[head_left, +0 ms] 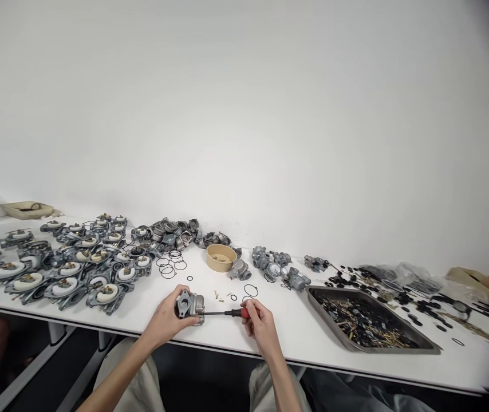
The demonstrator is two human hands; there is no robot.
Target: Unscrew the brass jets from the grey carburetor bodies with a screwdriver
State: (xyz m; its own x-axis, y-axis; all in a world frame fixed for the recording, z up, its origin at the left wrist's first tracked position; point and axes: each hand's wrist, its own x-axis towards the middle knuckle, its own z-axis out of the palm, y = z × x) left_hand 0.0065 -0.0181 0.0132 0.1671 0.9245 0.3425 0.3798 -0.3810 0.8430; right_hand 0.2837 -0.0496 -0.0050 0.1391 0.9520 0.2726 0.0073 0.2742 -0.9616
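Observation:
In my left hand (168,317) is a grey metal carburetor (192,304), gripped just above the table's front edge with its flange facing me. My right hand (261,326) is closed around the red and black handle of a screwdriver (231,313). The screwdriver lies level, its shaft pointing left, and its tip meets the carburetor's right side; the exact spot it touches is too small to make out. Just beyond my hands lie several small brass screws (219,297) and black rubber rings (251,290).
Rows of carburetor bodies with white floats (64,286) cover the left. Behind are a heap of grey metal parts (171,232) and a round tan tub (221,258). At right sits a metal tray (347,340) of small parts, with black rubber pieces (431,309) scattered around.

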